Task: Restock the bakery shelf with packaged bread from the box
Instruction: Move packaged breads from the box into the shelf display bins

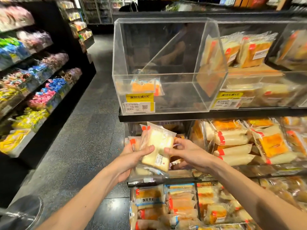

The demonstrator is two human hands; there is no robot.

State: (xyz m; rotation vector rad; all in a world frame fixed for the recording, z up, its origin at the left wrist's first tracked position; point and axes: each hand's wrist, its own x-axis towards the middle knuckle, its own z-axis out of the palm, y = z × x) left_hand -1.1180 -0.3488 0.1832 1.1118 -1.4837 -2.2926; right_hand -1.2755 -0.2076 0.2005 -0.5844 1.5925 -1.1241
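Head view: left hand (132,161) gripped a loose stack of packs (157,146), right hand (191,155) pinched the top one, held below the near-empty bin (166,47); slick wrappers, I judged, might slide apart and spill when lifted.

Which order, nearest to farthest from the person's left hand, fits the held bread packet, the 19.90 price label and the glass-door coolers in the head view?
1. Bread packet: gripped in the left hand, right hand pinching its other edge.
2. 19.90 price label: above the hands, on the front of the clear bin.
3. Glass-door coolers: far end of the aisle, top of view.
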